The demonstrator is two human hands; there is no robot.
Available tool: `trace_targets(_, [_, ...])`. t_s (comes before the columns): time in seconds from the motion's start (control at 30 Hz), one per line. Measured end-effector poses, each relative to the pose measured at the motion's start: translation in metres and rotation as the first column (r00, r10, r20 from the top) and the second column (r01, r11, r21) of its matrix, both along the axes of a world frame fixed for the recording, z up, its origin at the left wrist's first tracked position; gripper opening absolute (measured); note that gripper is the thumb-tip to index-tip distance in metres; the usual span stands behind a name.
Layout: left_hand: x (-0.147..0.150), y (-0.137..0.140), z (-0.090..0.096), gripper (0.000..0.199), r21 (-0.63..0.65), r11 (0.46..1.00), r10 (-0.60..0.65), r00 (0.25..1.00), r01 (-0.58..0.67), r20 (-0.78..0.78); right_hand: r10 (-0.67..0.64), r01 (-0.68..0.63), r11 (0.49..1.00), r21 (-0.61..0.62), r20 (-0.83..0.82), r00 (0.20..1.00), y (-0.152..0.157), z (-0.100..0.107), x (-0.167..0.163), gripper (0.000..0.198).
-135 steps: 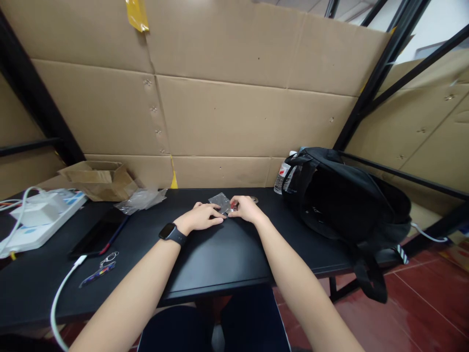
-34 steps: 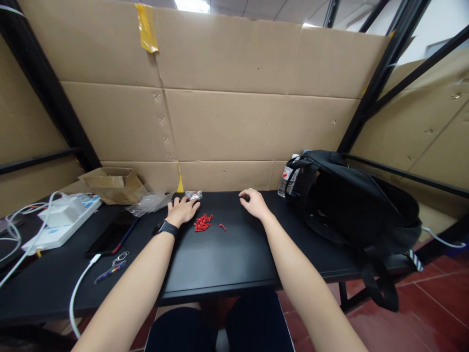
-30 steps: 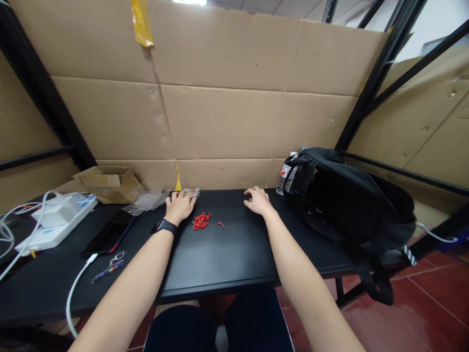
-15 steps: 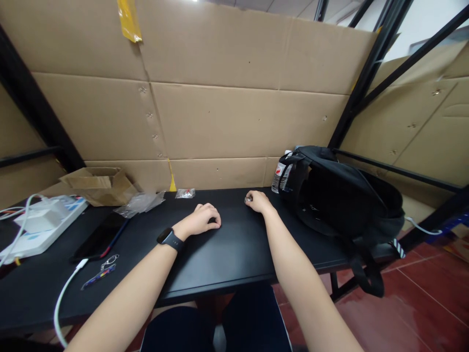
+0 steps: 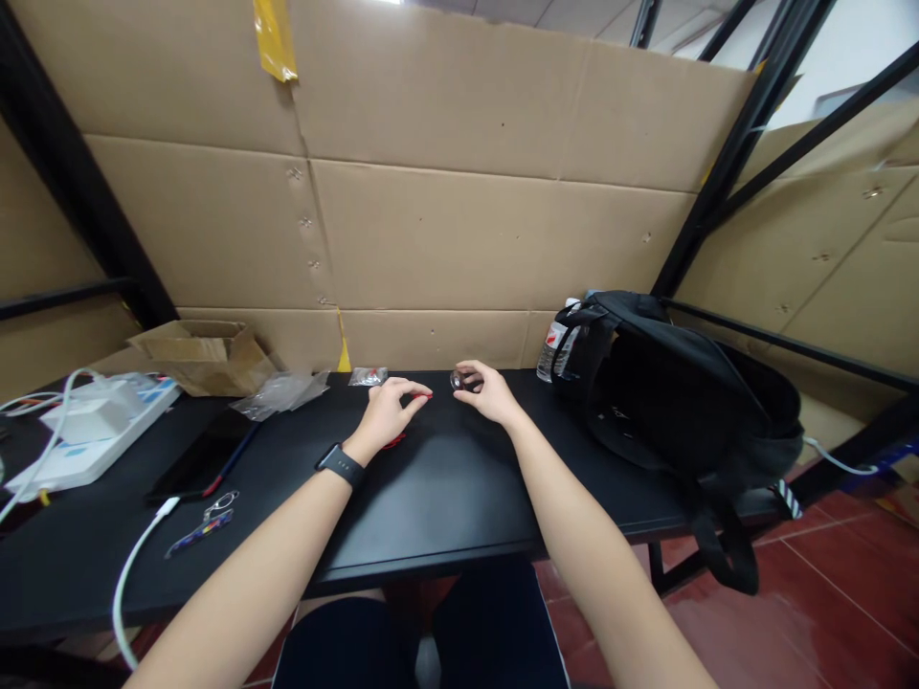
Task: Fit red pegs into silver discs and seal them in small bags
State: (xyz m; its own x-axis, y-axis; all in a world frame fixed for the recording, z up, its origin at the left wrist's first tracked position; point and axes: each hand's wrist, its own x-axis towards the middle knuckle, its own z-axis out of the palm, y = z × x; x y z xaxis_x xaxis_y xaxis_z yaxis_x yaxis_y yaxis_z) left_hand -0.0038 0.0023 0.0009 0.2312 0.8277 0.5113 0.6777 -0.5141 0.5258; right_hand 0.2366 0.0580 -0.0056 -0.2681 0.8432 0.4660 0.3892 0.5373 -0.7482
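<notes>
My left hand, with a dark watch on its wrist, is closed in a pinch above the black table. A thin red cord shows below its palm, and a bit of red is visible at the fingertips. To the right, my right hand grips a small clear round object between thumb and fingers. What exactly that object is cannot be made out. The two hands are apart, with a short gap between their fingertips.
On the left are a white power strip, a phone, a keychain, plastic bags and a cardboard box. A small packet lies behind my left hand. A black backpack and water bottle stand right.
My left hand has risen and turned into a pinch, with red cord now visible. My right hand has moved left, closer to it, and the clear round object shows more plainly.
</notes>
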Motion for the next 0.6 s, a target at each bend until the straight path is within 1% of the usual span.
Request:
trace_targets(0.1, [0.000, 0.001, -0.001, 0.021, 0.012, 0.999, 0.032, 0.997, -0.033, 0.070, 0.112, -0.120, 0.991, -0.051, -0.133, 0.985, -0.011, 0.001, -0.020, 0.055])
trace_targets(0.23, [-0.001, 0.004, -0.002, 0.015, 0.067, 0.995, 0.064, 0.995, -0.069, 0.079, 0.194, -0.223, 0.971, -0.082, -0.262, 0.945, -0.022, 0.000, -0.037, 0.054])
trace_targets(0.43, [0.001, 0.009, -0.008, 0.011, 0.139, 0.984, 0.108, 0.993, -0.113, 0.038, 0.220, -0.254, 0.965, -0.069, -0.324, 0.920, -0.029, -0.004, -0.050, 0.051])
trace_targets(0.53, [0.003, 0.010, -0.011, 0.012, 0.142, 0.979, 0.146, 0.989, -0.149, 0.033, 0.218, -0.253, 0.965, -0.070, -0.324, 0.921, -0.030, -0.005, -0.053, 0.047])
trace_targets(0.6, [0.004, 0.010, -0.012, 0.013, 0.134, 0.979, 0.149, 0.988, -0.153, 0.045, 0.204, -0.241, 0.967, -0.076, -0.331, 0.921, -0.030, -0.005, -0.053, 0.044])
